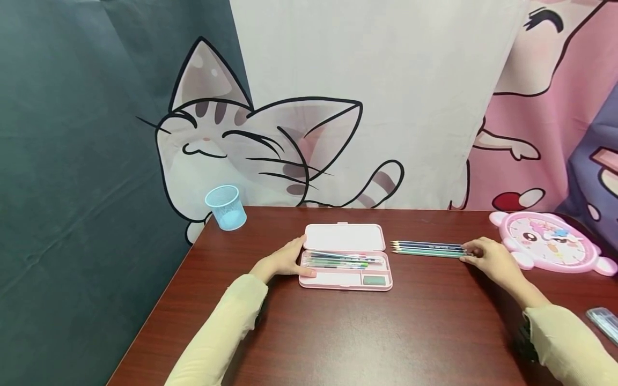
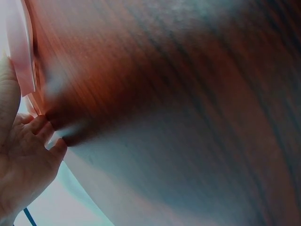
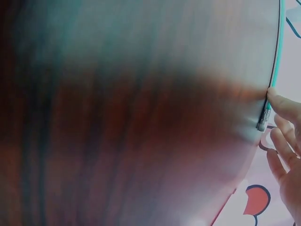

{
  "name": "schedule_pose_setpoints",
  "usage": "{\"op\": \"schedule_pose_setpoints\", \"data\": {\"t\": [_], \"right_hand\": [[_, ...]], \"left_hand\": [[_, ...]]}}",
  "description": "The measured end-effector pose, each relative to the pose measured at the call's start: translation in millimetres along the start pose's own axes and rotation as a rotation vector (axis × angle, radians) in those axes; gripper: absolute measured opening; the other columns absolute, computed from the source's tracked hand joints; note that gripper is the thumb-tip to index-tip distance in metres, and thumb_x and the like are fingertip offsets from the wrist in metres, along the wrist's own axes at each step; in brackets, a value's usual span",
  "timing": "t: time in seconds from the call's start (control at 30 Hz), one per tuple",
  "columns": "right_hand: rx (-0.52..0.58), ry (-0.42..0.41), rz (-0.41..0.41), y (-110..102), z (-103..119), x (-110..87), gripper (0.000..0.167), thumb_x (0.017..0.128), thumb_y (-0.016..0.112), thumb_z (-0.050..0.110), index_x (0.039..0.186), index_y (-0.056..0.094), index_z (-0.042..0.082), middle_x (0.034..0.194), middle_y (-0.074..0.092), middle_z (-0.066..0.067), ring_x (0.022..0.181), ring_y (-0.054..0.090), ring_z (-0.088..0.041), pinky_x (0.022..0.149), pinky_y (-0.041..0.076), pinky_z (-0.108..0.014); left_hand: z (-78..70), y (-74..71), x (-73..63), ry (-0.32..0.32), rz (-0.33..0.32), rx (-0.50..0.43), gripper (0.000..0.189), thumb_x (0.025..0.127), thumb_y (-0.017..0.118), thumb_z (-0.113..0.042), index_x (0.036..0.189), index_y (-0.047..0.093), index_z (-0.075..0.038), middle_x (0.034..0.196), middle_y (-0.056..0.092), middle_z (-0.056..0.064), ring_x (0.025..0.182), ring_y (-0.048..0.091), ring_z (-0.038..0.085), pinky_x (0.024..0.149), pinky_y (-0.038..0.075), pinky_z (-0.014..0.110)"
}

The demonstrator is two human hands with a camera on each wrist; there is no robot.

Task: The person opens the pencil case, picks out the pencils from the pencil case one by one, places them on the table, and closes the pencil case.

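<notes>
Pink case (image 1: 338, 279) held at nine o'clock by the left hand (image 1: 285, 259), the right hand (image 1: 490, 259), pinching pencils (image 1: 425, 249) at three o'clock, should squeeze evenly.

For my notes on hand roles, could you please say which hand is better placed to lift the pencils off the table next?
Probably the right hand: its fingers are at the pencils' unsharpened ends, while the left hand holds the pink pencil case.
</notes>
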State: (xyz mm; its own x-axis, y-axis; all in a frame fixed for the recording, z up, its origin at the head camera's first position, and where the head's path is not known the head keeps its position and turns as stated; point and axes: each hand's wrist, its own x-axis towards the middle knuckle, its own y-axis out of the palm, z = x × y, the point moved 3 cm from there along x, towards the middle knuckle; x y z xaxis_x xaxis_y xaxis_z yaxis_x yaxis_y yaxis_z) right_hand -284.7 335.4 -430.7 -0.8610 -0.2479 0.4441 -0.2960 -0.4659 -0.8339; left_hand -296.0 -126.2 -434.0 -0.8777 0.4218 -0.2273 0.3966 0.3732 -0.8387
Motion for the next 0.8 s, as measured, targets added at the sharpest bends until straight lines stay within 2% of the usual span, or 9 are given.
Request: {"op": "schedule_pose_setpoints", "data": {"t": [0.13, 0.33, 0.6, 0.7, 0.8], "right_hand": [[0.016, 0.005, -0.007, 3, 9, 2.9, 0.023, 0.065, 0.079, 0.009, 0.085, 0.069, 0.003, 0.073, 0.061, -0.006, 0.064, 0.045, -0.005, 0.055, 0.036, -0.023], [0.112, -0.026, -0.004, 14, 38, 16.2, 0.026, 0.067, 0.078, 0.008, 0.090, 0.069, 0.001, 0.080, 0.065, -0.013, 0.070, 0.053, -0.021, 0.062, 0.039, -0.020], [0.221, -0.026, 0.174, 44, 87, 34.6, 0.028, 0.074, 0.074, 0.014, 0.097, 0.067, -0.001, 0.089, 0.067, -0.015, 0.083, 0.061, -0.030, 0.074, 0.048, -0.041], [0.267, -0.043, 0.220, 55, 106, 40.2, 0.026, 0.076, 0.073, 0.014, 0.098, 0.068, 0.001, 0.092, 0.067, -0.012, 0.085, 0.062, -0.028, 0.075, 0.049, -0.040], [0.313, -0.087, 0.255, 64, 125, 45.2, 0.022, 0.076, 0.072, 0.012, 0.096, 0.069, 0.003, 0.089, 0.068, -0.008, 0.081, 0.061, -0.022, 0.070, 0.050, -0.033]], "left_hand": [[1.6, 0.8, 0.3, 0.001, -0.001, 0.010, 0.107, 0.072, 0.074, -0.044, 0.146, 0.009, 0.000, 0.151, 0.018, 0.017, 0.140, 0.018, 0.029, 0.114, 0.019, 0.042], [1.2, 1.0, 0.3, 0.003, -0.002, 0.021, 0.107, 0.073, 0.073, -0.044, 0.146, 0.008, -0.001, 0.151, 0.018, 0.017, 0.140, 0.018, 0.029, 0.113, 0.020, 0.042], [-1.3, -0.2, -2.1, -0.004, 0.009, 0.001, 0.106, 0.074, 0.072, -0.043, 0.146, 0.008, -0.001, 0.151, 0.018, 0.017, 0.140, 0.017, 0.029, 0.114, 0.019, 0.042], [-2.0, -0.8, -3.2, 0.000, 0.006, -0.003, 0.106, 0.074, 0.073, -0.043, 0.146, 0.009, -0.001, 0.151, 0.018, 0.017, 0.140, 0.018, 0.029, 0.113, 0.020, 0.042], [-2.0, -1.1, -3.6, 0.001, 0.003, 0.002, 0.106, 0.073, 0.073, -0.043, 0.146, 0.009, -0.001, 0.151, 0.018, 0.017, 0.140, 0.018, 0.029, 0.113, 0.020, 0.041]]}}
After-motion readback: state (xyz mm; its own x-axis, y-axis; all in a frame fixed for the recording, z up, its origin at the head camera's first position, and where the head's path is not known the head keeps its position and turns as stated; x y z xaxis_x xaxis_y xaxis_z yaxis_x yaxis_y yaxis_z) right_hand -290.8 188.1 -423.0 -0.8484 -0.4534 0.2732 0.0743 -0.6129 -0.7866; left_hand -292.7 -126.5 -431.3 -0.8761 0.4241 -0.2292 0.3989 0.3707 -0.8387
